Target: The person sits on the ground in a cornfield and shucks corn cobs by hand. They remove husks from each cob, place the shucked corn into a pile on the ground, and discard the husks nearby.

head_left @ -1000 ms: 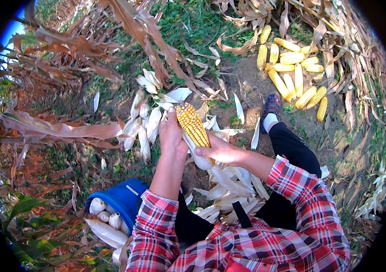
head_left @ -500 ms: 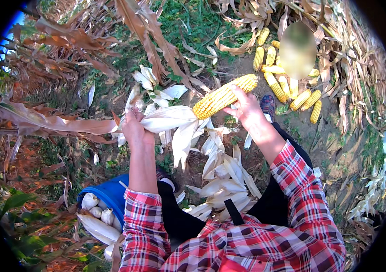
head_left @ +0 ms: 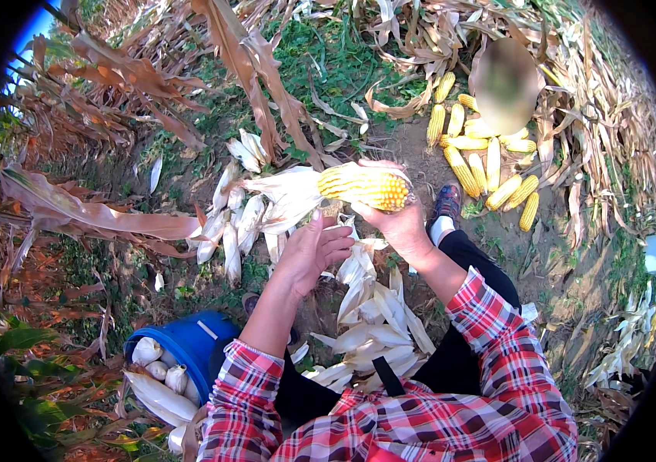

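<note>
A yellow corn ear lies crosswise in my right hand, which grips it near its tip, with pale peeled husk trailing leftward from its base. Just below that husk, my left hand is open, fingers apart and thumb raised, holding nothing. Loose white husks are heaped between my legs. Several unhusked, pale ears lie on the ground beyond my left hand.
A blue bucket on its side at lower left holds several husked-over ears. Several bare yellow cobs lie in a pile at upper right. Dry stalks reach in from the left, and more dry leaves border the right.
My left hand has let go of the husk, moved down and right, and opened. My right hand has turned the ear roughly level, its tip now pointing right.
</note>
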Motion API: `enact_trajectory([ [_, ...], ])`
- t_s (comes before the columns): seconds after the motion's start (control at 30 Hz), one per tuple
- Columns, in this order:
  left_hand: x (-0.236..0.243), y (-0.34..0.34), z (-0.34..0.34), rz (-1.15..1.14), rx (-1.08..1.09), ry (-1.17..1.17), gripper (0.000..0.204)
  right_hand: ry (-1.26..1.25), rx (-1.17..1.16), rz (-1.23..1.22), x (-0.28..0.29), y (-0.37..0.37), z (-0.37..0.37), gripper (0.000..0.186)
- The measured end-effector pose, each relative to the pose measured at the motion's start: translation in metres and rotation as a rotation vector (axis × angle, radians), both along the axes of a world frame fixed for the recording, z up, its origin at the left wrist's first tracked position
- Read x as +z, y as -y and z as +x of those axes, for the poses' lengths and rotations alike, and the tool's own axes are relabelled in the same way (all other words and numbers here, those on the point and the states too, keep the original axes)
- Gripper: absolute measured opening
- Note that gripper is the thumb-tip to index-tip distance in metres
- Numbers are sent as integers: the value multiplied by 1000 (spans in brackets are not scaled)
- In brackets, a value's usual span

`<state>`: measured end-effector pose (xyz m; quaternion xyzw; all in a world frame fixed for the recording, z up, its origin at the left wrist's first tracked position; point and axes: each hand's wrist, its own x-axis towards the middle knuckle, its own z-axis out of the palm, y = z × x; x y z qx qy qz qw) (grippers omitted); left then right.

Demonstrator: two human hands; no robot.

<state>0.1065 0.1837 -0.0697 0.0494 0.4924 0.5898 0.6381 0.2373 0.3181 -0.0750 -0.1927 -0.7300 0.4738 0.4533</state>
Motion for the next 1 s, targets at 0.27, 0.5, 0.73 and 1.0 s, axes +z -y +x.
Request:
enact_trajectory([
  [0.27, -11, -9, -25, 44, 346, 40, 34, 346, 462, -30, 3, 29, -4, 59],
  [0.5, -16, -5, -3, -11, 339, -246, 34, 698, 391, -40, 13, 46, -4, 35],
  [0.73, -18, -2, 10, 32, 113, -575, 52, -39, 329, -335, 37, -5, -10, 22],
  [1.0, -20, 2, 8, 31, 117, -359, 58, 252, 410, 601, 31, 22, -19, 24],
])
